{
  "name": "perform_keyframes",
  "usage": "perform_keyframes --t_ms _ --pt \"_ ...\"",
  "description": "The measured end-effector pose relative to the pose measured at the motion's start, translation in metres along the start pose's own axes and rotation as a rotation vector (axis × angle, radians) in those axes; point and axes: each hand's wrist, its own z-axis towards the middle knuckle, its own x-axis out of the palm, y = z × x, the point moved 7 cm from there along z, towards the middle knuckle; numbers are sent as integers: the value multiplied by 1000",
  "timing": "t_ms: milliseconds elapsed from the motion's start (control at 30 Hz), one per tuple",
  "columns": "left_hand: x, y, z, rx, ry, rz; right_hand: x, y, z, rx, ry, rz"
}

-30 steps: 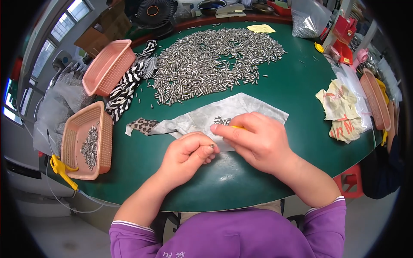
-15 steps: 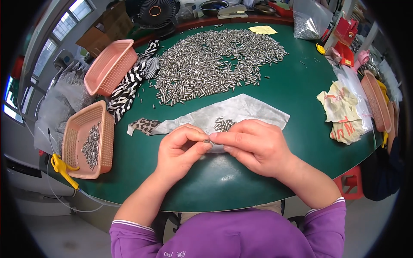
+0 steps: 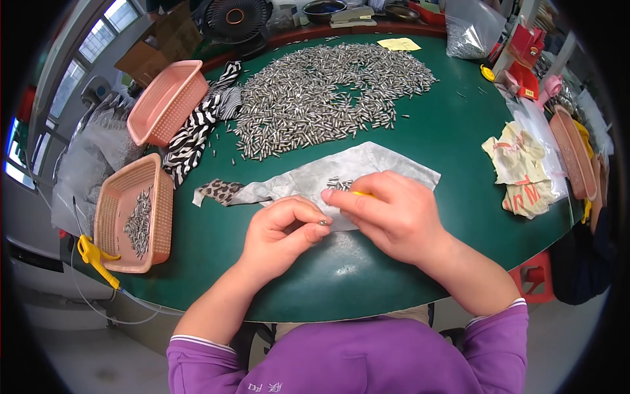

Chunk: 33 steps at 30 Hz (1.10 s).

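My left hand (image 3: pixel 279 233) pinches a small metal cylinder (image 3: pixel 323 223) between thumb and index fingertip. Just to its right, my right hand (image 3: pixel 400 213) hovers over a grey-white cloth (image 3: pixel 394 167), fingers bent together, apart from the left one. A bit of something yellow (image 3: pixel 362 194) shows behind its index finger; the rest is hidden by the fingers. On the cloth, partly behind the right fingertips, lies a little heap of metal cylinders (image 3: pixel 338 184). A large pile of similar cylinders (image 3: pixel 308 98) spreads over the green table (image 3: pixel 453 138) beyond.
At left stand a pink basket (image 3: pixel 167 98) and a peach basket (image 3: pixel 105 217) holding cylinders, with a zebra-patterned cloth (image 3: pixel 190 141) alongside. A yellow air gun (image 3: pixel 95 259) hangs at the table edge. Crumpled cream cloths (image 3: pixel 518 164) lie at right; a black fan (image 3: pixel 235 23) stands behind.
My right fingertips have drawn away from the piece in my left hand, up toward the small heap. The yellow bit has come into sight. My left hand has shifted slightly right and down.
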Motion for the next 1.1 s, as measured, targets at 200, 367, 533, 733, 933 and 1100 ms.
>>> perform_keyframes --t_ms 200,367,533,733,933,1100 --pt "-7 -1 1 49 -73 -40 1 -3 -1 48 -14 157" --pt "-9 0 1 54 -105 -35 5 3 0 46 51 267" --pt "-8 0 1 57 -96 20 1 5 -1 32 43 207" --pt "2 -1 -1 -12 46 68 -6 2 2 -27 -51 -49" --pt "-3 -3 2 15 -12 -21 -7 3 1 27 -53 25" --pt "-4 0 2 16 -43 -65 -4 4 -1 -10 17 95"
